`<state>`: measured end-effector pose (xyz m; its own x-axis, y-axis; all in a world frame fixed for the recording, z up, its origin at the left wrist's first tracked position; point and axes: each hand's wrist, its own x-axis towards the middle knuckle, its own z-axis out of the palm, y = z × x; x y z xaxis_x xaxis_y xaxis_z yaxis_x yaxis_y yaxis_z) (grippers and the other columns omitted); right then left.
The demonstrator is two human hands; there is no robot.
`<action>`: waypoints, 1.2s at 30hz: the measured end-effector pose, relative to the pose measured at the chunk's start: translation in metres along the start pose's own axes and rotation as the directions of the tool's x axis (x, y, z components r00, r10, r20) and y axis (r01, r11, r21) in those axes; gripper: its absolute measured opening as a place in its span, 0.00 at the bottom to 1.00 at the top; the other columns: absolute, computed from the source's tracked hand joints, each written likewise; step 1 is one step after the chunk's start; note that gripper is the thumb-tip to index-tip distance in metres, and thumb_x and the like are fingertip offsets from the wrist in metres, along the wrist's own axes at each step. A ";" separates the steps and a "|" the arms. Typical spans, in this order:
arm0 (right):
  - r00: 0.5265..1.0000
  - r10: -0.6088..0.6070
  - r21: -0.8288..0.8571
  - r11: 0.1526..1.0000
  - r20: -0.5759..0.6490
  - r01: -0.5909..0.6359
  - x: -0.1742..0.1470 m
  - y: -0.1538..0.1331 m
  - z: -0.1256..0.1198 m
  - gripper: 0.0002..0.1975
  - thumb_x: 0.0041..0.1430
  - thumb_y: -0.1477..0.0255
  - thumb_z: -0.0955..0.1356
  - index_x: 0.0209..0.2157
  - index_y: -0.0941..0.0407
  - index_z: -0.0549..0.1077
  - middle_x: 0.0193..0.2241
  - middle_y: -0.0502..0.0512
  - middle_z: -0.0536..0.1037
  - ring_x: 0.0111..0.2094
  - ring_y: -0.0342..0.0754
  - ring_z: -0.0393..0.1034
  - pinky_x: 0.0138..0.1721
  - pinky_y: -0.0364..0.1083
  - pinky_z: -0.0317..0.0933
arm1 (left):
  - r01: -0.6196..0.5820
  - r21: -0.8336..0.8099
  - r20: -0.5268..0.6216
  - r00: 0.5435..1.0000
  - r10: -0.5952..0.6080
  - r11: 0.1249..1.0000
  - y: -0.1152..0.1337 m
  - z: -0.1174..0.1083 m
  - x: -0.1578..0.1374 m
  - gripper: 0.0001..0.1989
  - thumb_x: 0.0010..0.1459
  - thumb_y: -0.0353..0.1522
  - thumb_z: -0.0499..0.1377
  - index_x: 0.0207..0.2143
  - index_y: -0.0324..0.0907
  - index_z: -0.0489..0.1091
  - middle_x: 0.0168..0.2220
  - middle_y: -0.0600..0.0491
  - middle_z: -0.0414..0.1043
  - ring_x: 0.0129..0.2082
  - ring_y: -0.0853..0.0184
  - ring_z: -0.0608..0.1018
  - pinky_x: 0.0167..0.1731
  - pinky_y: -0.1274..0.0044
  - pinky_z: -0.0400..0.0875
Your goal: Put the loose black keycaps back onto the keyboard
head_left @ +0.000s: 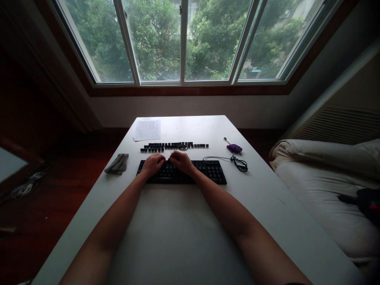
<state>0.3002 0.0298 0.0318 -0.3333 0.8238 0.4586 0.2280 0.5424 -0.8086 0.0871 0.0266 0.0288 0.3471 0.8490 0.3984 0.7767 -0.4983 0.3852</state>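
Observation:
A black keyboard (210, 170) lies across the white table, with some key positions hidden under my hands. Over its upper left part is my left hand (153, 164), fingers curled and drawn together near the top edge. Close beside it, my right hand (181, 161) is closed in a pinch above the keyboard's upper middle. Thin wire-like ends show by its fingertips, too small to identify. Just beyond the hands, loose black keycaps (170, 145) stand in rows on the table.
A grey cloth (117, 164) lies left of the keyboard. Printed paper (147, 130) is at the far left of the white table (178, 221). Rightward are a coiled cable (239, 163), a purple cloth (234, 148) and a small brush (227, 140). A couch (320, 186) stands alongside.

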 end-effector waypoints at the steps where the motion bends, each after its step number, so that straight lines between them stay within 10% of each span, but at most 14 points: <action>1: 1.000 0.008 0.031 0.999 -0.001 -0.008 -0.001 0.000 0.000 0.06 0.56 0.69 0.67 0.31 0.57 0.73 0.24 0.48 0.74 0.25 0.42 0.64 0.30 0.41 0.58 | 0.000 -0.004 -0.001 1.000 0.000 1.000 0.000 0.000 0.000 0.09 0.62 0.32 0.56 0.39 0.46 0.76 0.39 0.50 0.77 0.42 0.60 0.76 0.43 0.69 0.70; 36: 0.979 0.141 0.131 0.984 -0.148 -0.122 -0.002 0.009 0.002 0.07 0.54 0.72 0.64 0.34 0.55 0.75 0.24 0.49 0.75 0.26 0.46 0.70 0.30 0.44 0.65 | -0.116 -0.167 0.060 0.990 0.127 0.979 -0.004 0.004 0.001 0.12 0.63 0.32 0.58 0.46 0.49 0.78 0.43 0.50 0.74 0.42 0.63 0.76 0.45 0.71 0.72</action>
<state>0.3010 0.0327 0.0234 -0.1588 0.9072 0.3897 0.1455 0.4119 -0.8995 0.0868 0.0300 0.0244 0.4741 0.7877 0.3934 0.6326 -0.6155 0.4700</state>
